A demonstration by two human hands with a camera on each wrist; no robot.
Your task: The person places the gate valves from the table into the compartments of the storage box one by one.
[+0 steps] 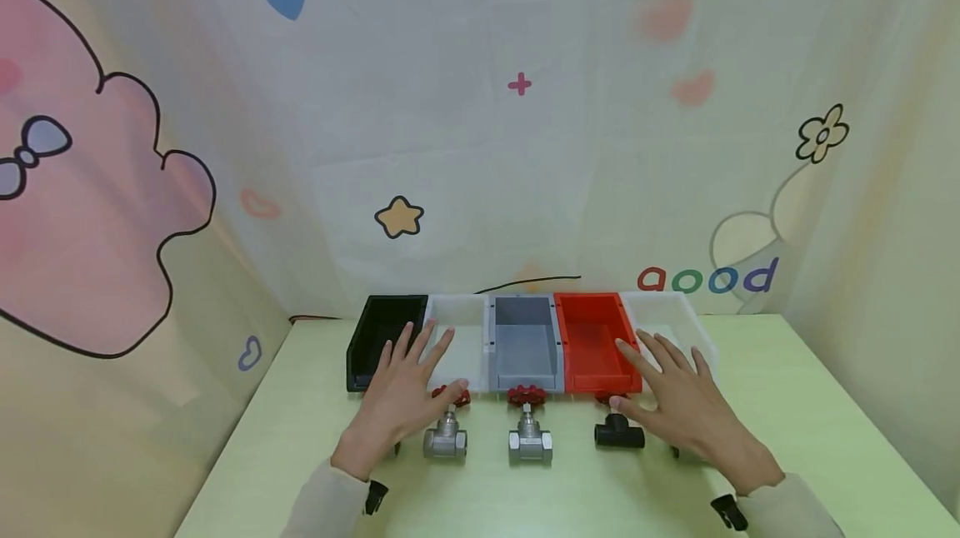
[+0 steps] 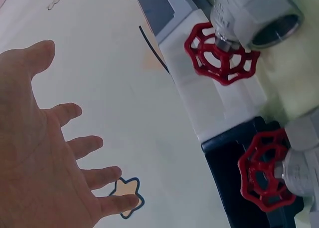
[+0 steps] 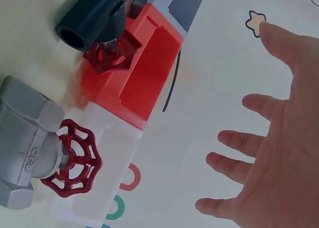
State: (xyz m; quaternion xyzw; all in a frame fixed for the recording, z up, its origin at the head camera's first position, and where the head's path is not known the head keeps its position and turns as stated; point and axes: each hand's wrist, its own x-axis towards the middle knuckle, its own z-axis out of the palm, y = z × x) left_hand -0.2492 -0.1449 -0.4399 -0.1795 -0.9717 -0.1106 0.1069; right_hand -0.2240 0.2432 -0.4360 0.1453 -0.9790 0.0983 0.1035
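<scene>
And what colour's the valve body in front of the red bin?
Black valve body; right wrist view shows it best.

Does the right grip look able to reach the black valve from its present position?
Probably yes: the right grip holds nothing and is near the black valve, and I see no object between them.

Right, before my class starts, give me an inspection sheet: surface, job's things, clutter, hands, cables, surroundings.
Surface: pale green table.
Job's things: four silver valves and one black valve, all with red handwheels, in front of a row of five bins coloured black, white, grey, red and white.
Clutter: nothing seen.
Hands: left hand and right hand both spread, gripping nothing.
Cables: nothing seen for certain.
Surroundings: printed cloth backdrop with hearts, a star and a flower.
</scene>
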